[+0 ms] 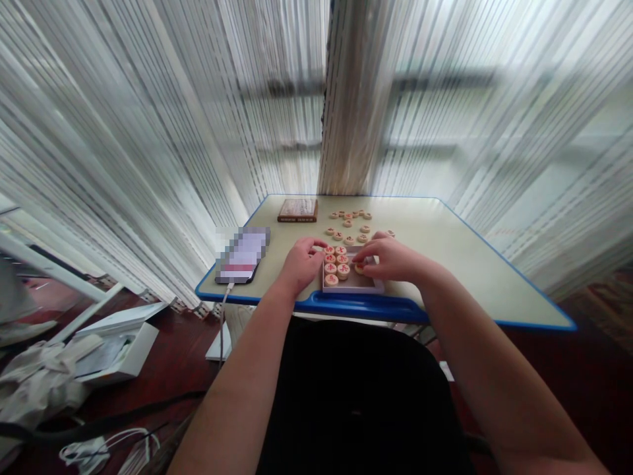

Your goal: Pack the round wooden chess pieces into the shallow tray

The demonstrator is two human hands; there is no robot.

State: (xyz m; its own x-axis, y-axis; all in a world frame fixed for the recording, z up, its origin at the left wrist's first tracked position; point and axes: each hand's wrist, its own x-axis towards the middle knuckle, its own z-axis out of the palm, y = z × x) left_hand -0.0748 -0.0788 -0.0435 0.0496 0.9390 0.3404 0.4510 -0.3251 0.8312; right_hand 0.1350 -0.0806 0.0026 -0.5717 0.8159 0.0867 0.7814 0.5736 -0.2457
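A shallow white box [363, 285] sits at the near edge of the table. On its left side, red-marked round Chinese chess pieces [343, 271] lie in two columns. My left hand [302, 262] is at the box's left wall, its curved fingers and thumb holding the edge. Over the right part of the box, my right hand [388, 257] pinches a single chess piece [359, 268] low inside it, partly hidden by the fingers. Beyond the box, several loose chess pieces [349, 240] are scattered across the tabletop.
The cream table [445, 264] has a blue rim. At its back left lies a brown flat case [297, 210]. A phone [243, 256] with a charging cable [222, 316] lies at the left edge. An open white box [119, 349] stands on the floor; sheer curtains [173, 99] hang behind.
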